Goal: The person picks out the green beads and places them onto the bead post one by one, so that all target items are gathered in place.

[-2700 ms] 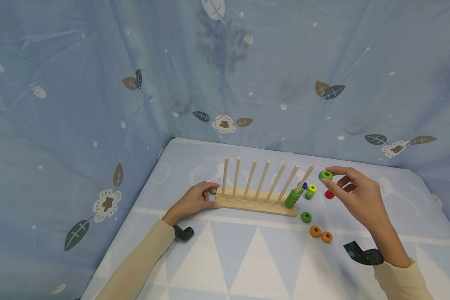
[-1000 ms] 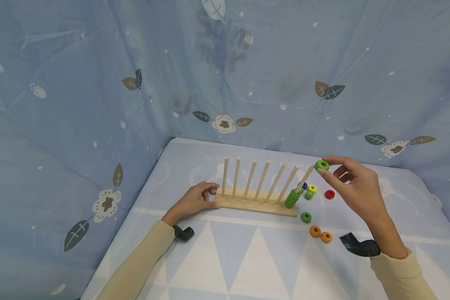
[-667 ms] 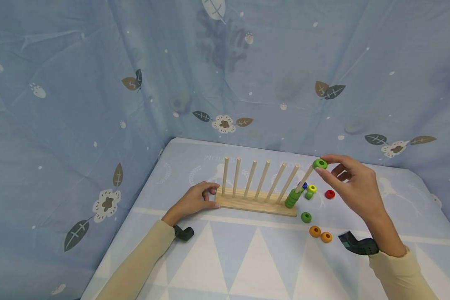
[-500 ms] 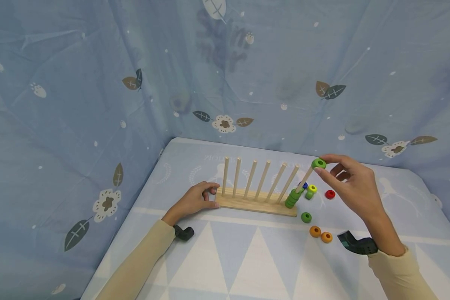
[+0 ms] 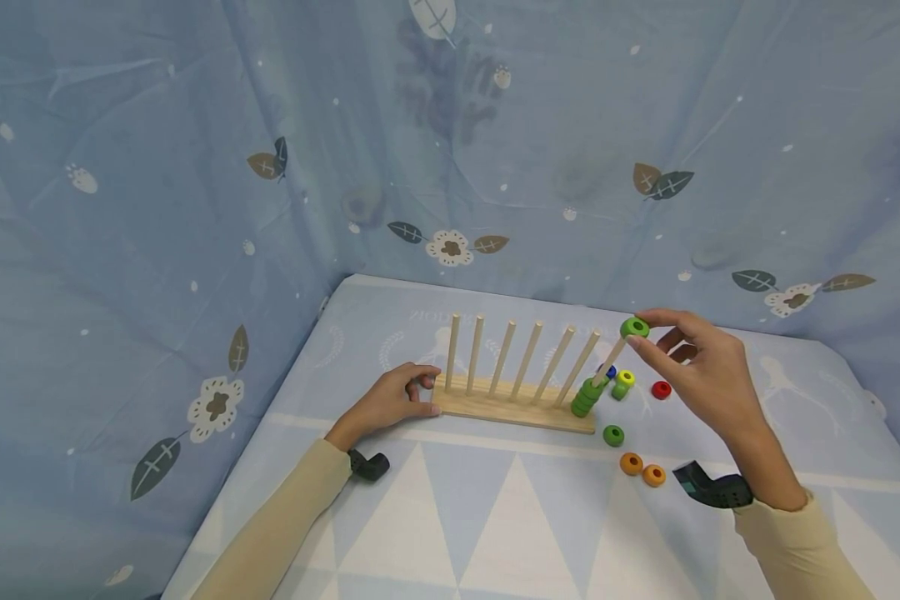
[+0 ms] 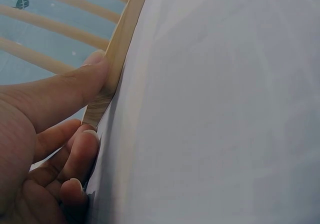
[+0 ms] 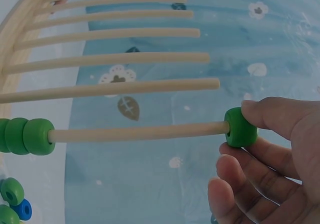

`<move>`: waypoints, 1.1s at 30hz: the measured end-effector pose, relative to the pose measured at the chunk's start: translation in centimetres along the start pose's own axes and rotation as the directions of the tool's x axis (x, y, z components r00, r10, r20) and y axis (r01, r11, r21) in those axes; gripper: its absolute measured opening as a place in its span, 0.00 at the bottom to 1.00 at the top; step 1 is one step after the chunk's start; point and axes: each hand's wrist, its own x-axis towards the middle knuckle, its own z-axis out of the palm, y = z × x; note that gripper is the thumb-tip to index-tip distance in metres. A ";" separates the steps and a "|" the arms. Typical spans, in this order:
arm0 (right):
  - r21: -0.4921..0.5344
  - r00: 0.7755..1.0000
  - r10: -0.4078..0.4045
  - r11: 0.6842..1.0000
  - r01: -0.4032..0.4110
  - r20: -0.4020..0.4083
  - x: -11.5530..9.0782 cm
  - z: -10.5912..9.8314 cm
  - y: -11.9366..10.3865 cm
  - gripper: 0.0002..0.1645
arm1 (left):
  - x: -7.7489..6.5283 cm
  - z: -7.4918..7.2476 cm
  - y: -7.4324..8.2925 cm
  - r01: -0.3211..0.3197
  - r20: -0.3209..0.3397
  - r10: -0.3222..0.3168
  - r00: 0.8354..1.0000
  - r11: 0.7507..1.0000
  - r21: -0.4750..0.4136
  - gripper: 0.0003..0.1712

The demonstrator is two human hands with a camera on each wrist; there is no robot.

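A wooden peg rack (image 5: 510, 407) with several upright pegs stands on the table. My left hand (image 5: 390, 400) holds its left end; in the left wrist view the thumb lies on the base's edge, with fingers curled at the end. Between thumb and index finger, my right hand (image 5: 708, 375) pinches a green bead (image 7: 242, 128) at the tip of the rightmost peg (image 7: 140, 132). The peg's end meets the bead's hole in the right wrist view; how deep it sits inside is hidden. Lower on that same peg is a stack of green beads (image 5: 586, 398).
Loose beads lie right of the rack: a green bead (image 5: 613, 436), two orange beads (image 5: 631, 464), a red bead (image 5: 662, 390), a yellow bead (image 5: 626, 378) and a blue bead (image 5: 609, 372). Patterned blue cloth (image 5: 570, 125) hangs behind and left of the table.
My right hand has brought the green bead left and up, over the rightmost peg's tip, then slightly further left onto it. The left hand and rack stay in place.
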 end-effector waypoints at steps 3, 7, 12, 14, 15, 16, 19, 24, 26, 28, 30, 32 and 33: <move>-0.001 1.000 -0.001 1.000 0.001 0.003 0.0 0.0 -0.1 0.24 | 0.0 0.0 0.1 0.001 -0.004 -0.001 1.000 1.000 0.005 0.39; -0.001 1.000 -0.008 1.000 0.008 0.007 0.0 0.2 -0.2 0.24 | 0.0 0.0 0.2 0.005 -0.007 -0.005 1.000 1.000 0.012 0.39; -0.001 1.000 -0.011 1.000 0.011 0.015 -0.1 0.3 -0.3 0.23 | 0.1 0.0 0.1 0.005 -0.006 -0.005 1.000 1.000 0.010 0.39; -0.002 1.000 -0.010 1.000 0.010 0.020 -0.1 0.3 -0.3 0.23 | 0.1 0.0 0.1 0.004 -0.006 -0.004 1.000 1.000 0.005 0.39; -0.003 1.000 -0.009 1.000 0.010 0.023 -0.1 0.3 -0.3 0.23 | 0.0 0.0 0.1 0.004 -0.006 -0.004 1.000 1.000 0.002 0.39; -0.004 1.000 -0.010 1.000 0.010 0.026 -0.1 0.3 -0.3 0.23 | 0.0 0.0 0.0 0.003 -0.006 -0.003 1.000 1.000 0.000 0.39; -0.003 0.999 -0.010 1.000 0.010 0.033 -0.1 0.4 -0.2 0.23 | 0.0 0.0 0.0 0.002 -0.006 -0.002 1.000 1.000 -0.003 0.40; 0.006 0.999 0.004 1.000 -0.004 0.041 -0.2 0.3 -0.1 0.21 | 0.0 0.0 -0.1 0.006 -0.005 -0.006 1.000 1.000 0.001 0.39; 0.006 0.999 0.013 1.000 -0.014 0.043 -0.3 0.2 0.0 0.21 | 0.0 0.0 -0.1 0.005 -0.005 -0.005 1.000 1.000 0.001 0.39; 0.005 0.999 0.020 1.000 -0.020 0.043 -0.4 0.2 0.1 0.20 | 0.0 0.0 -0.1 0.005 -0.005 -0.005 1.000 1.000 -0.001 0.39; 0.006 0.999 0.021 1.000 -0.021 0.043 -0.4 0.2 0.2 0.20 | 0.0 0.1 0.0 0.006 -0.006 -0.006 1.000 1.000 -0.002 0.39; 0.006 0.999 0.023 1.000 -0.023 0.047 -0.5 0.2 0.3 0.20 | 0.0 0.1 0.0 0.007 -0.007 -0.007 1.000 1.000 -0.002 0.39; 0.007 0.998 0.025 1.000 -0.025 0.050 -0.6 0.2 0.4 0.20 | 0.0 0.1 0.0 0.009 -0.007 -0.009 1.000 1.000 0.000 0.39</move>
